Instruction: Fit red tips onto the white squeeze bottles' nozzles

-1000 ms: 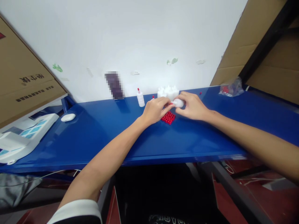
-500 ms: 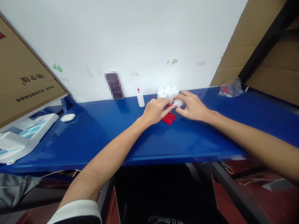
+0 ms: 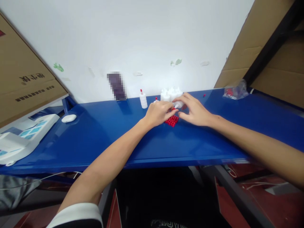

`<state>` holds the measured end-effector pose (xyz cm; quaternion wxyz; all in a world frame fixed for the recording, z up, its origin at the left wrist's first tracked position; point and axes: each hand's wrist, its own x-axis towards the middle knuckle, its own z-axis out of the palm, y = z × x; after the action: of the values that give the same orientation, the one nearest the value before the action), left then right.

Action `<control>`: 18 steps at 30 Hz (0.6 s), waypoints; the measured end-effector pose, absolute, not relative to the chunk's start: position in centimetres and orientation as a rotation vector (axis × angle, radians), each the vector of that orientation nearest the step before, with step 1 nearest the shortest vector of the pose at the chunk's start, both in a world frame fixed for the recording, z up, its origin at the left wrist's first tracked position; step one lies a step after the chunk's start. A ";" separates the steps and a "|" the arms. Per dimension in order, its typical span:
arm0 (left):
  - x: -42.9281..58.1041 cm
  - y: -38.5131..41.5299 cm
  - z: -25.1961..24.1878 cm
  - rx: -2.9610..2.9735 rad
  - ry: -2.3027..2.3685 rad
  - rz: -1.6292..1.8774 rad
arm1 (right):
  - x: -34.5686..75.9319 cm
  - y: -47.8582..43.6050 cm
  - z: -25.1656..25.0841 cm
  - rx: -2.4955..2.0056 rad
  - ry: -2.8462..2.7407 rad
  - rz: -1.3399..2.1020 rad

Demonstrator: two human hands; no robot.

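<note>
Right hand (image 3: 196, 110): fingers (image 3: 184, 98) curled and closed over a small white bottle (image 3: 178, 104), which lies tilted, low over the table, nozzle end toward the other hand.

Left hand (image 3: 158, 114): fingertips (image 3: 172, 111) bunched together at the nozzle end of the small white bottle. Whether they pinch anything between them is too small to tell.

Red caps (image 3: 172, 120): tight block of many, on the table directly beneath and between the two hands, touching or nearly touching the left fingertips.

White bottles (image 3: 169, 94): uncapped cluster, upright, just behind the hands against the wall.

Capped bottle (image 3: 143, 99): upright, red tip, left of the cluster.

Loose red cap (image 3: 204, 95): alone, right of the hands.

Plastic bag (image 3: 235, 89): clear, red contents (likely more caps), far right of the table.

Blue table (image 3: 106, 133): glossy, bears all the above.

White mouse (image 3: 68, 118) and white device (image 3: 23, 139): far left, well apart from the hands.
</note>
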<state>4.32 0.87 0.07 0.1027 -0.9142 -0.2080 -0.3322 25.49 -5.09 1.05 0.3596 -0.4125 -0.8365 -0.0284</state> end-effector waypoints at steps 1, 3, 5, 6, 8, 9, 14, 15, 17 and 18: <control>4.3 0.9 0.0 -2.689 -0.606 -0.983 | 25.4 -5.1 1.1 -1.065 -2.151 -0.059; 4.3 1.0 0.0 -2.666 -0.590 -0.988 | 25.2 -5.2 1.1 -1.069 -2.126 -0.026; 4.3 1.1 -0.1 -2.643 -0.573 -0.991 | 25.0 -5.3 1.2 -1.069 -2.089 0.021; 4.3 1.1 -0.2 -2.632 -0.560 -0.990 | 24.9 -5.3 1.2 -1.070 -2.072 0.047; 4.3 1.2 -0.3 -2.617 -0.530 -0.981 | 24.7 -5.2 1.1 -1.072 -2.048 0.092; 4.3 1.3 -0.3 -2.612 -0.517 -0.978 | 24.7 -5.1 1.1 -1.070 -2.041 0.107; 4.3 1.2 -0.3 -2.632 -0.466 -0.990 | 24.8 -4.8 0.8 -1.067 -2.050 0.119; 4.3 1.2 -0.3 -2.647 -0.452 -0.992 | 24.9 -4.8 0.7 -1.067 -2.070 0.115; 4.4 1.0 -0.3 -2.679 -0.430 -0.990 | 25.0 -4.7 0.5 -1.059 -2.120 0.115; 4.4 1.0 -0.3 -2.693 -0.425 -0.990 | 25.1 -4.7 0.4 -1.052 -2.141 0.117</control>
<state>4.38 0.96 -0.27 0.1203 -0.9216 -0.1456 -0.3390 25.06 -4.68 0.42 0.3678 -0.4097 -0.8336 0.0454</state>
